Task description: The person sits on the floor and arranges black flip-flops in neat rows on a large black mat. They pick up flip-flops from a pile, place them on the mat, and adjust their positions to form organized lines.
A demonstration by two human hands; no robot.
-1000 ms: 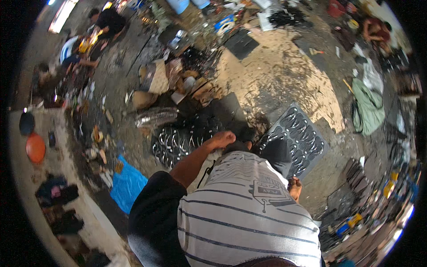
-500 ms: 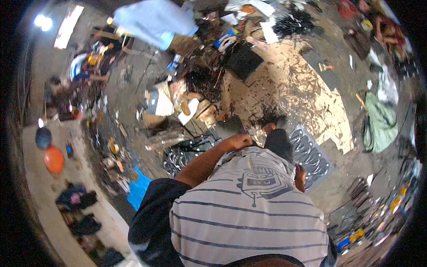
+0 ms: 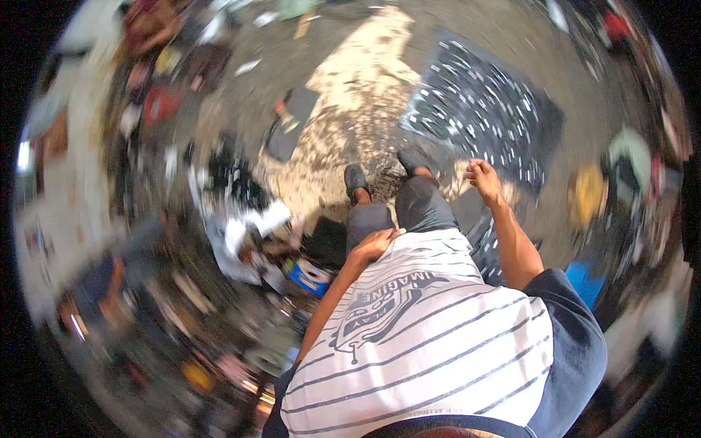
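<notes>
My left hand rests at my waist, by the hem of my striped shirt and the top of my dark trousers. Its fingers are bent in against the cloth, and what they hold, if anything, is hidden. Out to the right hangs my right hand, fingers loosely curled and apart, with nothing seen in it. Nearest to it lies a dark sheet covered with several shiny curved pieces. My feet in dark shoes stand on a tan, black-spattered floor sheet.
A brush lies on a dark pad ahead to the left. Papers and a blue box are heaped at my left. Another person is at the far left. A blue sheet lies at right. Much is motion-blurred.
My view and body have turned sharply to the right, so the paper pile is now at my left. My right hand has swung out from my side; my left stays at the waist.
</notes>
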